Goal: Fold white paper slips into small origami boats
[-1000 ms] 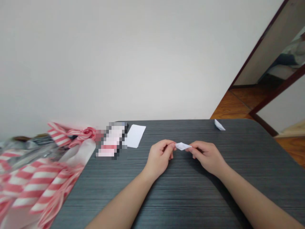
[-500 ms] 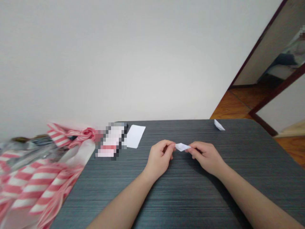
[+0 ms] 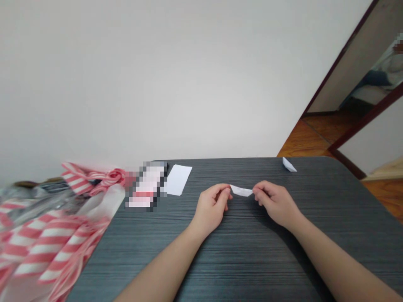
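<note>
A small folded white paper (image 3: 242,191), shaped like a little boat, is stretched between my two hands just above the dark table (image 3: 233,260). My left hand (image 3: 214,205) pinches its left tip between thumb and fingers. At the opposite tip, my right hand (image 3: 274,202) is closed in the same kind of pinch. The fingertips cover both ends of the paper. A second folded white paper (image 3: 289,165) of similar shape lies near the table's far edge, beyond my right hand.
White sheets of paper (image 3: 179,180) lie at the back left, beside a pixelated phone-like object (image 3: 147,184). Pink-and-white striped cloth (image 3: 53,243) is heaped left of the table. A white wall (image 3: 201,84) rises behind; a doorway with wooden floor (image 3: 310,134) is at right.
The folded paper has gone from a wide diamond to a longer, narrower boat shape. My right hand has shifted slightly outward and changed its pinch; my left hand has hardly moved.
</note>
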`<state>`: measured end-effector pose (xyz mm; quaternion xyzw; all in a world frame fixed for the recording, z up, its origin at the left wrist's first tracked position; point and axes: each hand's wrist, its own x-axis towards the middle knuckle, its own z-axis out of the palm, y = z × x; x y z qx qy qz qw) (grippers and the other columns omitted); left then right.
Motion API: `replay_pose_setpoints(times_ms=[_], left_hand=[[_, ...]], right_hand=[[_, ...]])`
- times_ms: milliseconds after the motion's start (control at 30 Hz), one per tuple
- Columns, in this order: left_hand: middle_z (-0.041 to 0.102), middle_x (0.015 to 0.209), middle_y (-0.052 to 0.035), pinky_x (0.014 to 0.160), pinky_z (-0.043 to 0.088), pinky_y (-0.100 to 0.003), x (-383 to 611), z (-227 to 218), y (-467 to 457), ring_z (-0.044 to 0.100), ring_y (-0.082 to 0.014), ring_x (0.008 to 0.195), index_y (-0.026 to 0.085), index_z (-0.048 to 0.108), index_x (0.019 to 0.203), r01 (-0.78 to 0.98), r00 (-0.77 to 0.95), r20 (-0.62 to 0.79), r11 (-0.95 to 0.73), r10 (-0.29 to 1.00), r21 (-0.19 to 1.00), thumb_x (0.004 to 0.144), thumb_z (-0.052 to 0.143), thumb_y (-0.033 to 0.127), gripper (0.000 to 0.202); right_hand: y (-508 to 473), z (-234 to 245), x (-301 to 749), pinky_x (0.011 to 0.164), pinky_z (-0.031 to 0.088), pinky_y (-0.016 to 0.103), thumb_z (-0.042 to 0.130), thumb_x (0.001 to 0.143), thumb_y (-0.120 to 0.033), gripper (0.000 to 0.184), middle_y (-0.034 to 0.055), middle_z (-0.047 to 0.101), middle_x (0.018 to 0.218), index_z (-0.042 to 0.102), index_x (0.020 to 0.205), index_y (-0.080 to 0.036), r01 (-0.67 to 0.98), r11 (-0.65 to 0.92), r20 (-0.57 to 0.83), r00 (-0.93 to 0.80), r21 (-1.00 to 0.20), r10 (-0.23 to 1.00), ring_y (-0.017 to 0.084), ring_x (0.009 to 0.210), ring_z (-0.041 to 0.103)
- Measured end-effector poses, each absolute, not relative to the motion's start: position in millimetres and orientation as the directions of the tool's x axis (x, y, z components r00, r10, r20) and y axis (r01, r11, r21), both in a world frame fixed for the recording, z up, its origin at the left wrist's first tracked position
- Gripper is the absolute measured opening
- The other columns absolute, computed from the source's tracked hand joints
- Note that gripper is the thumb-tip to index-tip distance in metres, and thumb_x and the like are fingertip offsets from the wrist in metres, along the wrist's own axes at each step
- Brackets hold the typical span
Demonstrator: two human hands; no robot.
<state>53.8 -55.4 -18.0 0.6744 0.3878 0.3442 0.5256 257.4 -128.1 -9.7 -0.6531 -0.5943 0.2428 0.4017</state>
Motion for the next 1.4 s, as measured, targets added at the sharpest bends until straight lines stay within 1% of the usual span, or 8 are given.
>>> replay_pose_setpoints(times_ms=[200, 333, 467, 567, 700, 800, 1033, 1400], left_hand=[[0.068, 0.077, -0.0034, 0.047, 0.045, -0.020, 53.0, -19.7, -55.5, 0.055, -0.0089, 0.050, 0.014, 0.068, 0.102, 0.172, 0.484, 0.037, -0.136, 0.875, 0.976, 0.093, 0.052, 0.035, 0.028], [0.068, 0.076, -0.0028, 0.048, 0.045, -0.020, 50.9, -19.7, -54.9, 0.055, -0.0089, 0.050, 0.015, 0.068, 0.099, 0.199, 0.500, 0.042, -0.162, 0.865, 0.967, 0.093, 0.052, 0.035, 0.026], [0.067, 0.074, -0.0023, 0.047, 0.044, -0.020, 49.1, -21.5, -53.8, 0.055, -0.0091, 0.050, 0.015, 0.069, 0.096, 0.225, 0.518, 0.045, -0.187, 0.854, 0.956, 0.094, 0.051, 0.035, 0.026], [0.067, 0.077, -0.0024, 0.048, 0.046, -0.021, 48.9, -23.5, -53.4, 0.055, -0.0093, 0.051, 0.016, 0.067, 0.103, 0.234, 0.518, 0.078, -0.228, 0.852, 0.945, 0.093, 0.052, 0.032, 0.024], [0.065, 0.107, -0.0065, 0.054, 0.051, -0.022, 49.2, -22.9, -54.9, 0.058, -0.0094, 0.062, 0.021, 0.054, 0.131, 0.199, 0.525, 0.247, -0.399, 0.815, 0.895, 0.087, 0.061, 0.024, 0.044], [0.058, 0.125, -0.0082, 0.062, 0.054, -0.024, 49.1, -19.9, -56.4, 0.060, -0.0116, 0.076, 0.026, 0.054, 0.134, 0.212, 0.600, 0.327, -0.539, 0.730, 0.815, 0.086, 0.064, 0.022, 0.050], [0.070, 0.099, -0.0069, 0.086, 0.053, -0.036, 51.2, -16.6, -56.8, 0.064, -0.0205, 0.093, 0.021, 0.073, 0.103, 0.276, 0.701, 0.354, -0.693, 0.620, 0.666, 0.094, 0.057, 0.029, 0.020], [0.074, 0.105, -0.0050, 0.089, 0.049, -0.032, 50.6, -10.3, -60.7, 0.066, -0.0197, 0.096, 0.023, 0.071, 0.106, 0.243, 0.749, 0.265, -0.624, 0.607, 0.743, 0.096, 0.049, 0.025, 0.023]], right_hand=[[-120.6, -21.9, 266.6, 0.044, 0.028, 0.022, 0.060, 0.090, -0.043, 0.034, -0.0049, 0.048, 0.053, 0.053, 0.067, -0.019, 0.032, -0.062, -0.045, 0.386, -0.998, 0.922, 0.009, 0.045, 0.040], [-117.7, -23.8, 266.7, 0.041, 0.024, 0.021, 0.067, 0.085, -0.046, 0.033, -0.0052, 0.048, 0.054, 0.056, 0.072, -0.018, -0.098, -0.060, -0.094, 0.403, -0.993, 0.910, 0.008, 0.044, 0.038], [-118.0, -22.6, 268.0, 0.044, 0.027, 0.022, 0.063, 0.088, -0.046, 0.032, -0.0051, 0.048, 0.053, 0.055, 0.071, -0.019, -0.001, -0.052, -0.047, 0.423, -0.999, 0.905, 0.009, 0.045, 0.040], [-121.2, -18.3, 268.1, 0.050, 0.035, 0.024, 0.057, 0.092, -0.042, 0.033, -0.0044, 0.050, 0.052, 0.055, 0.068, -0.019, 0.251, -0.086, 0.022, 0.397, -0.964, 0.918, 0.011, 0.048, 0.044], [-126.5, -10.0, 260.7, 0.055, 0.039, 0.026, 0.052, 0.094, -0.037, 0.029, -0.0038, 0.053, 0.054, 0.057, 0.070, -0.020, 0.493, -0.109, 0.048, 0.295, -0.863, 0.954, 0.013, 0.050, 0.049], [-128.3, -6.2, 254.4, 0.055, 0.038, 0.025, 0.053, 0.093, -0.033, 0.027, -0.0041, 0.053, 0.055, 0.057, 0.069, -0.020, 0.567, -0.033, 0.071, 0.161, -0.823, 0.984, 0.013, 0.052, 0.050], [-128.8, -5.1, 249.5, 0.056, 0.040, 0.025, 0.051, 0.093, -0.030, 0.025, -0.0040, 0.054, 0.056, 0.056, 0.072, -0.020, 0.549, 0.009, 0.071, 0.091, -0.836, 0.993, 0.013, 0.053, 0.052], [-127.3, -9.1, 246.7, 0.057, 0.043, 0.026, 0.051, 0.094, -0.034, 0.031, -0.0039, 0.056, 0.050, 0.053, 0.066, -0.022, 0.456, -0.087, 0.010, 0.206, -0.886, 0.978, 0.014, 0.049, 0.053]])
